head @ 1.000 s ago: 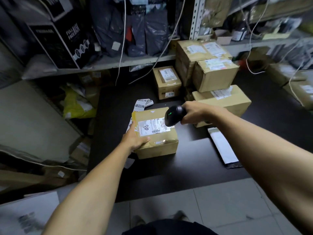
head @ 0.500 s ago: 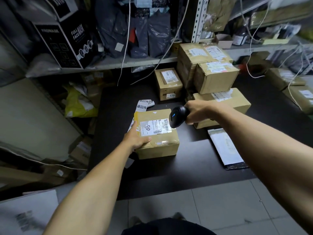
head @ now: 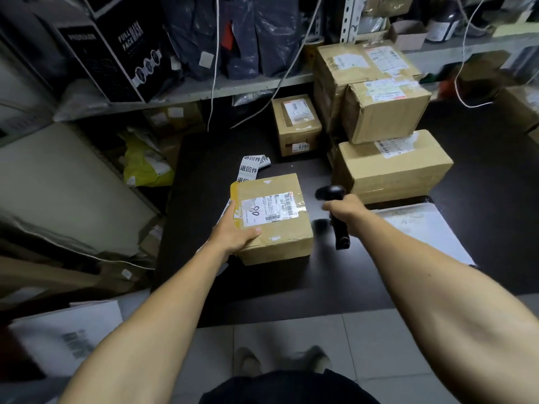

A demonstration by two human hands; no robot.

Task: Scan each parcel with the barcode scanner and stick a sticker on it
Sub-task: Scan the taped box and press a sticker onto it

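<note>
My left hand pins the parcel to the bench, label up, while my right hand, its grip clenched round the barcode scanner, sits just right of it.

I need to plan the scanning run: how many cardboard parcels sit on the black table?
5: one under the left hand, a small one at the back, and three stacked at right: bottom, middle, rear top. Others may be hidden behind.
</note>
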